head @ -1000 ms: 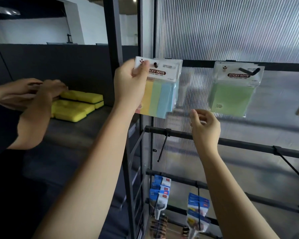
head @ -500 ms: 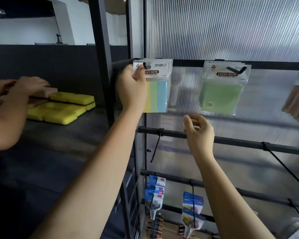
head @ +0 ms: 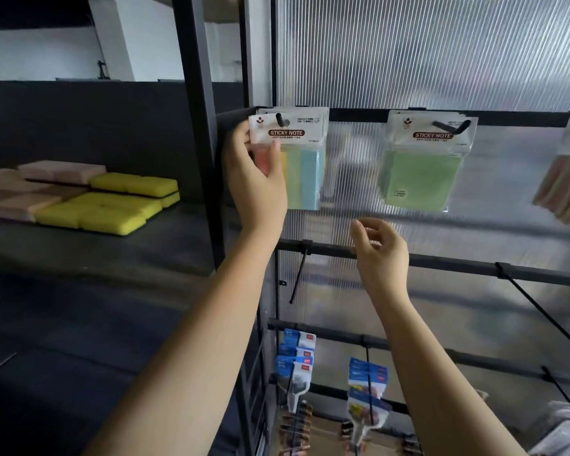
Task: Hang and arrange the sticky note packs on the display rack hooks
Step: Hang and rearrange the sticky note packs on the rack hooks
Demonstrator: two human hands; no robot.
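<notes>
**Pack now on the hook**

Head view: the striped pack (head: 301, 166) has gone from tilted in the air to hanging square, the hook (head: 282, 119) through its hole. The left hand (head: 255, 179) still pinches its left edge. Below and right of those fingers, the right hand (head: 380, 251) hovers loosely curled, empty. Letting go looks next.

Left hand (head: 255, 179) grips the multicolour sticky note pack (head: 301, 153) at its left edge, thumb across the front; pack's hole sits on the left hook (head: 281, 119). Right hand (head: 377, 255) hovers below, fingers loosely curled, holding nothing, in front of a black rail (head: 458, 263). Green sticky note pack (head: 422, 172) hangs on the next hook (head: 449, 126). Yellow sponges (head: 112, 205) lie on a dark shelf (head: 79, 251) at left.
</notes>
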